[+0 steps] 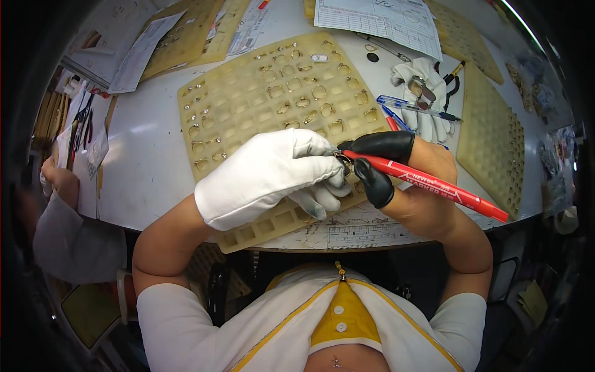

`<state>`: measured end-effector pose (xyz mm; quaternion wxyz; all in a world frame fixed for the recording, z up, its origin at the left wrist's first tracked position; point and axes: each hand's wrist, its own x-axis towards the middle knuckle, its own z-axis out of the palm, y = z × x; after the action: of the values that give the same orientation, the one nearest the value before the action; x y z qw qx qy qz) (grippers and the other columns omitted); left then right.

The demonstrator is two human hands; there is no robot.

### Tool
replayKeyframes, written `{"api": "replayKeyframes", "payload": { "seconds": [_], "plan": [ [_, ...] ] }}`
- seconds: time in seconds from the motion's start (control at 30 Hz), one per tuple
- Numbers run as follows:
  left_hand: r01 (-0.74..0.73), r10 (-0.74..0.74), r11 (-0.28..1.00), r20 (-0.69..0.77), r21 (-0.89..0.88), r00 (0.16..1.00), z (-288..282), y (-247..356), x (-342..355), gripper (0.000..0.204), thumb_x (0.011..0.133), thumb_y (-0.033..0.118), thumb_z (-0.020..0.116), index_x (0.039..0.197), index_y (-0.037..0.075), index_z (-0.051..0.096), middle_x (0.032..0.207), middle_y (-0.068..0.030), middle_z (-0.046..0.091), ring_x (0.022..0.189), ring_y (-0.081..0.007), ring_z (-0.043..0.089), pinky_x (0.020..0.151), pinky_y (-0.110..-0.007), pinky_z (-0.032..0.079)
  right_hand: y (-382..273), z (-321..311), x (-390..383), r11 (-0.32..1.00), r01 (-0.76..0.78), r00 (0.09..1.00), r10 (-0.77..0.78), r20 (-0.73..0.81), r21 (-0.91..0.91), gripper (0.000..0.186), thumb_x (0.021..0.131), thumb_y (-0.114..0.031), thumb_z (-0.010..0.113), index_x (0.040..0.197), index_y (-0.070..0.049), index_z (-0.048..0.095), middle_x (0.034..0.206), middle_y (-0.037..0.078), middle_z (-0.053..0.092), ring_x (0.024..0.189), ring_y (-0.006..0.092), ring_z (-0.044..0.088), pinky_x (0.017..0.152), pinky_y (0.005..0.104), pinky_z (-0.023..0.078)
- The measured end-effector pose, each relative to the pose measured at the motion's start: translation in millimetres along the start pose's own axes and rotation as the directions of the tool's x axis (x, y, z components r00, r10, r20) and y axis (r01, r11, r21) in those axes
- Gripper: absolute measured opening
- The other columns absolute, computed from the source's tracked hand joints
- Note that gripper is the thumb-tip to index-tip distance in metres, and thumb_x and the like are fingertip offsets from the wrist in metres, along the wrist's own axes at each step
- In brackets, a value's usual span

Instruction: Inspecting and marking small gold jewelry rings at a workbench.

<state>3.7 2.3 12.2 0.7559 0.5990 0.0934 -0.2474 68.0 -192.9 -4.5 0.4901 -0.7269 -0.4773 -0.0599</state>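
Note:
My left hand (266,177), in a white cloth glove with greyed fingertips, pinches a small ring (344,161). My right hand (414,212) wears black rubber covers on its thumb and a finger and grips a red marker (434,183). The marker's tip end is at the ring, where the two hands meet; fingers partly hide the contact. Under both hands lies a yellowish tray (232,74) of square pockets. Several rings (319,93) stand in its right half and along its left edge, and many pockets between hold none.
A white glove (412,71) and a blue pen (396,104) lie right of the tray. Another pocketed tray (489,133) is at the right, more trays and a printed sheet (378,22) at the back. At the far left, another person's hand (61,178) rests near pliers (87,127).

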Motion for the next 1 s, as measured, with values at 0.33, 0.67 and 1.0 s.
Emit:
{"api": "replayKeyframes", "payload": {
  "seconds": [0.33, 0.67, 1.0],
  "plan": [
    [-0.024, 0.024, 0.999, -0.012, 0.022, 1.000, 0.1, 0.0, -1.4, 0.019, 0.089, 0.015, 0.058, 0.094, -0.003, 0.057, 0.083, -0.0101, 0.063, 0.067, -0.0182, 0.064, 0.062, -0.029, 0.054, 3.1, 2.2, 0.2, 0.998, 0.056, 0.998, -0.056, -0.009, -0.028, 0.019, 0.069, -0.004, 0.073, 0.085, -0.001, 0.064, 0.072, 0.010, 0.063, 0.057, 0.0221, 0.062, 0.052, 0.0287, 0.047],
    [-0.018, 0.018, 1.000, -0.020, 0.013, 1.000, 0.9, 0.0, -0.9, 0.018, 0.089, 0.014, 0.058, 0.094, -0.003, 0.057, 0.083, -0.0107, 0.063, 0.069, -0.0187, 0.065, 0.063, -0.029, 0.054, 4.2, 2.4, -1.9, 0.999, 0.044, 0.999, -0.044, -0.006, -0.016, 0.019, 0.068, -0.005, 0.073, 0.084, 0.000, 0.064, 0.069, 0.009, 0.062, 0.055, 0.0216, 0.060, 0.049, 0.0287, 0.046],
    [-0.020, 0.021, 1.000, -0.015, 0.022, 1.000, 0.4, 1.5, -1.9, 0.019, 0.090, 0.015, 0.056, 0.094, -0.004, 0.057, 0.083, -0.0102, 0.064, 0.071, -0.0176, 0.064, 0.063, -0.028, 0.054, 4.2, -1.4, 1.4, 0.999, 0.023, 1.000, -0.023, 0.014, 0.030, 0.021, 0.068, -0.007, 0.074, 0.086, -0.002, 0.063, 0.071, 0.010, 0.063, 0.058, 0.0220, 0.062, 0.053, 0.0284, 0.048]
  ]
}}
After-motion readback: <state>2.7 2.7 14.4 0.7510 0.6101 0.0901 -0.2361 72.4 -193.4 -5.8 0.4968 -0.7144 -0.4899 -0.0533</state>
